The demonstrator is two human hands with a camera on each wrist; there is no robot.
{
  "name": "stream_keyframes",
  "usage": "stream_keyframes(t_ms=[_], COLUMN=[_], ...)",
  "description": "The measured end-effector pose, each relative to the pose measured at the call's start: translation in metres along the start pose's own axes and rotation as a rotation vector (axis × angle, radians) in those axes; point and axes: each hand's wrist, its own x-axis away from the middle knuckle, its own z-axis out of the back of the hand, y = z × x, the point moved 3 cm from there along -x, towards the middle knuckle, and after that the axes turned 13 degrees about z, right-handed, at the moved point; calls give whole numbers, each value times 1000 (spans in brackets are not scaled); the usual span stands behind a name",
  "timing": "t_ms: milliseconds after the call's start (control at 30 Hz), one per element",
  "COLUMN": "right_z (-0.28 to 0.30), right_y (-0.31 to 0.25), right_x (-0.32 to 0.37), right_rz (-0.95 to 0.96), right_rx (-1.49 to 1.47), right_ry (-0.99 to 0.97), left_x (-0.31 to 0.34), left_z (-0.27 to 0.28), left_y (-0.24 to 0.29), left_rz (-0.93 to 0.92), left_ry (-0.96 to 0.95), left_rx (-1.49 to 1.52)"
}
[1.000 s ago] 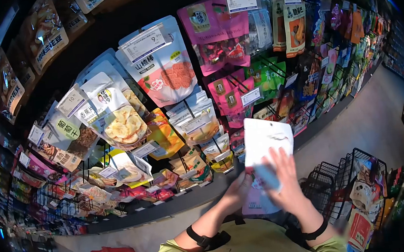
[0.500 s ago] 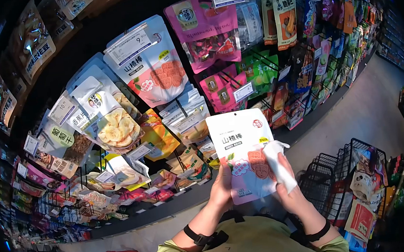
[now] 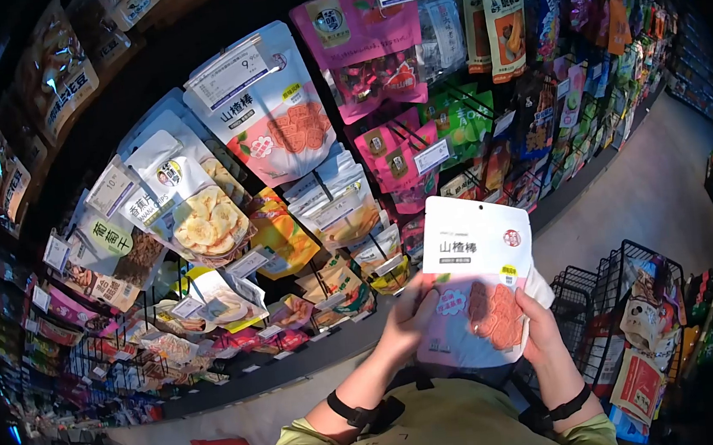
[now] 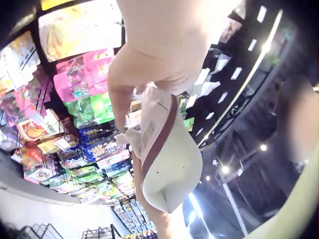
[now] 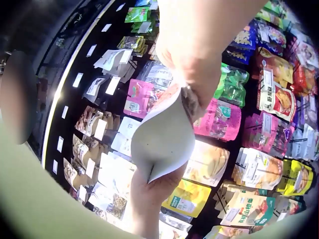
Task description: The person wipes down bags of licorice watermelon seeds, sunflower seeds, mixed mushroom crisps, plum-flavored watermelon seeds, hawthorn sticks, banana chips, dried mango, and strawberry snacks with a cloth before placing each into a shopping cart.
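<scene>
We're now seeing the cloth [image 3: 539,288] leaving the front of the pouch [image 3: 477,292] for behind its right edge; wiping is likely shifting backward. Left hand [image 3: 404,327] and right hand [image 3: 547,333] are gripping the pouch before the shelves [image 3: 297,359].

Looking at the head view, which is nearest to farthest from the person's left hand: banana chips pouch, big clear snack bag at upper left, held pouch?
1. Held pouch: in front, touching the left hand.
2. Banana chips pouch: up and left, on the rack.
3. Big clear snack bag: far upper left.
</scene>
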Motion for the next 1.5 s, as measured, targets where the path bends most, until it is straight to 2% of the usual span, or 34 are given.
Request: stream_keyframes(t_ms=[33, 67, 133, 167, 200, 267, 333, 400, 433, 467, 500, 533, 600, 667, 767, 800, 867, 900, 967, 1000, 1067, 1133, 1200, 1233, 1267, 1300, 1333, 1367, 1400, 1433, 1500], right_z=[5, 2, -20, -45, -52, -65, -60, -80, -88, -95, -102, -101, -100, -105, -112, -117, -119, -115, -98, -94, -85, -87, -94, -93, -102, -100, -98, -97, -98, -99, -99], right_y=[-1, 0, -16, -22, -18, -15, 1, 17, 9, 4, 3, 5, 11, 5, -10, -17, -29, -33, -48, -50, -56, -49, -30, -11, -8, 1, 9, 10, 10, 9, 0], right_x=[-3, -4, -5, -2, -1, 2, 18, 27, 26, 28, 32, 33, 39, 37, 29, 26, 14, 7, -7, -11, -16, -10, 2, 9, 20, 26, 31, 33, 35, 38, 32], right_rz=[65, 59, 343, 459, 455, 579, 395, 316, 578, 822, 786, 782, 940, 856, 840, 837, 805, 803, 881, 879, 842, 846, 747, 577, 756, 807, 856, 858, 938, 1015, 1004], right_rx=[40, 39, 152, 193, 194, 475, 782, 490, 1082, 1689, 1764, 1767, 1718, 1723, 1853, 1850, 2069, 2067, 1806, 1807, 1630, 1636, 1852, 1882, 1858, 1886, 1904, 1902, 1843, 1782, 1832], right_ry=[41, 36, 51, 36, 36, -65, -179, -379, -619, -836, -943, -922, -1060, -1054, -936, -941, -848, -853, -518, -520, -342, -345, -629, -779, -896, -1066, -1241, -1234, -1243, -1251, -1238], left_x=[1, 7, 37, 37, 38, 42, 37, 26, 13, 5, 8, 10, 17, 19, 21, 21, 22, 23, 30, 32, 34, 29, 21, 24, 27, 20, 8, 8, 21, 16, 9], left_z=[1, -2, -22, -22, -26, -46, -47, -40, -26, -7, -7, -9, -9, -2, 10, 13, 11, 12, 6, 3, 2, 2, 5, 1, -2, 6, 15, 25, 15, 20, 26], left_y=[7, 4, 25, 30, 31, 32, 25, 13, -12, -24, -18, -11, -3, -3, -14, -16, -27, -30, -21, -16, -12, -9, -2, 8, 18, 16, 1, -13, -1, -8, -19], left_rz=[-252, -253, -198, -730, -726, -812, -773, -562, -680, -346, -309, -258, -242, -227, -32, -33, 164, 203, 232, 259, 230, 200, -11, -35, -61, -192, 99, 142, 183, 186, 124], left_ry=[78, 86, 218, 217, 220, 101, 70, -350, -345, -547, -685, -805, -831, -854, -518, -513, -777, -774, -785, -798, -777, -756, -740, -634, -529, -597, -731, -624, -517, -514, -543], left_rx=[-237, -237, -274, -853, -852, -1083, -985, -254, -233, -291, 50, 399, 435, 471, 234, 237, 147, 113, 124, 133, 200, 264, 323, 395, 463, 336, 838, 824, 809, 806, 867])
